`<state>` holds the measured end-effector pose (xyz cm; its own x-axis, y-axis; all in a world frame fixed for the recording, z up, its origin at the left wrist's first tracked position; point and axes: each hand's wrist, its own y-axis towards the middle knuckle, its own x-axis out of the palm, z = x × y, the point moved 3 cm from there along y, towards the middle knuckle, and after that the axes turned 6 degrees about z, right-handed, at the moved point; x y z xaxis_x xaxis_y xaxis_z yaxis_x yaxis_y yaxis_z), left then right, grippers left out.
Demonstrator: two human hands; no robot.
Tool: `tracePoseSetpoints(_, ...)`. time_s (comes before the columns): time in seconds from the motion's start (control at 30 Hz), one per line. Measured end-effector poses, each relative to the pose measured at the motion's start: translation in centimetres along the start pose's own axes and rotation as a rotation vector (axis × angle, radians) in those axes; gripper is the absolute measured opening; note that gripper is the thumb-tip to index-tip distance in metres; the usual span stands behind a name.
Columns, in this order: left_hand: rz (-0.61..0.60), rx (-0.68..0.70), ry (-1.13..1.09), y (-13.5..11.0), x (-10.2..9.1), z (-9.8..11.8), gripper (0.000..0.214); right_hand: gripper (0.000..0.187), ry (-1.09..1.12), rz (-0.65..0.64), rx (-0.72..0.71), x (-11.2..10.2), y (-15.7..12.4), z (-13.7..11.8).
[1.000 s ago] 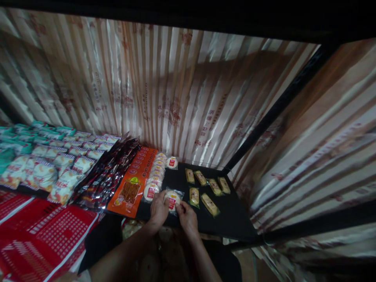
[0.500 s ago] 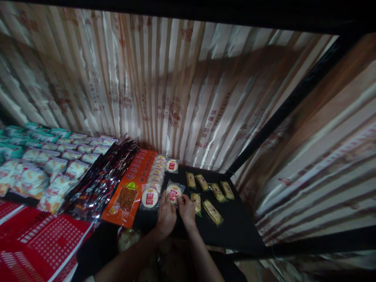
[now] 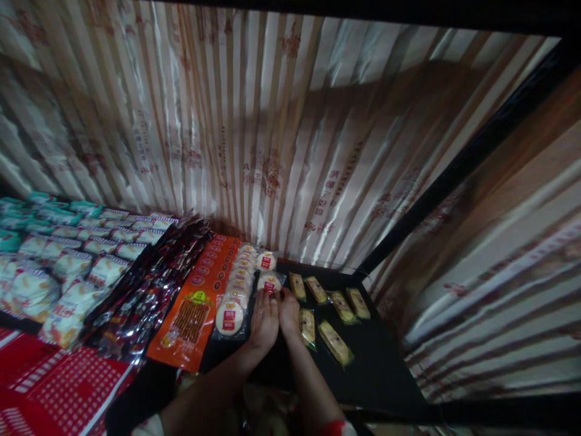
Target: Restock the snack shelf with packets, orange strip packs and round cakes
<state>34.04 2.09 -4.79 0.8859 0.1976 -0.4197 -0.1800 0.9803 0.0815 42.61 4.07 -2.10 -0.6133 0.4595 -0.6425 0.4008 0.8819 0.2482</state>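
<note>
Both my hands are at the near side of a round white packaged cake (image 3: 269, 281) with a red label, in a clear wrapper. My left hand (image 3: 264, 320) has its fingers together on the wrapper's near edge. Bent fingers of my right hand (image 3: 288, 312) grip the wrapper's right corner; the fingertips are partly hidden. Just beyond lies another round packaged cake (image 3: 265, 261). On the left runs an overlapping row of the same round cakes (image 3: 230, 317). Right of my right hand is a yellow wrapped oblong cake (image 3: 307, 328).
More yellow wrapped cakes (image 3: 335, 343) lie spread on the black shelf (image 3: 381, 363). To the left are an orange snack bag (image 3: 188, 327), dark shiny packets (image 3: 131, 309), white packets (image 3: 75, 309) and a red crate (image 3: 68, 387). A foil-like corrugated sheet (image 3: 254, 121) stands behind, with a black post (image 3: 436, 200) at right.
The round cake under my hands has moved away from me, closer to the one at the back. Both hands have gone forward with it. The view has shifted slightly.
</note>
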Motion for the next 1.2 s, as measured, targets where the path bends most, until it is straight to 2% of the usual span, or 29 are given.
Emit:
tracePoseSetpoints(0.23, -0.090, -0.045, 0.029, 2.5, 1.3, 0.0, 0.044, 0.024, 0.047, 0.030, -0.009, 1.0, 2.0, 0.5)
tracePoseSetpoints(0.47, -0.120, 0.179, 0.147, 4.4, 2.7, -0.8, 0.040, 0.022, 0.051, 0.039, -0.037, 2.0, 3.3, 0.5)
tracePoseSetpoints(0.6, -0.125, 0.188, 0.195, 5.0, 3.1, -1.1, 0.041, 0.021, 0.035, 0.034, -0.049, 2.3, 4.0, 0.4)
tracePoseSetpoints(0.73, -0.091, 0.244, 0.205, 5.4, 3.2, -0.5, 0.043, 0.021, 0.003, 0.028, -0.049, 2.5, 4.6, 0.3)
tracePoseSetpoints(1.03, -0.033, 0.117, 0.102, 6.2, 2.8, -0.1, 0.043, 0.026, -0.084, 0.029, -0.057, 2.8, 5.4, -0.2)
tracePoseSetpoints(1.2, -0.052, 0.090, 0.114, 6.5, 2.5, 0.3, 0.045, 0.028, -0.083, 0.025, -0.043, 2.9, 5.9, -0.6)
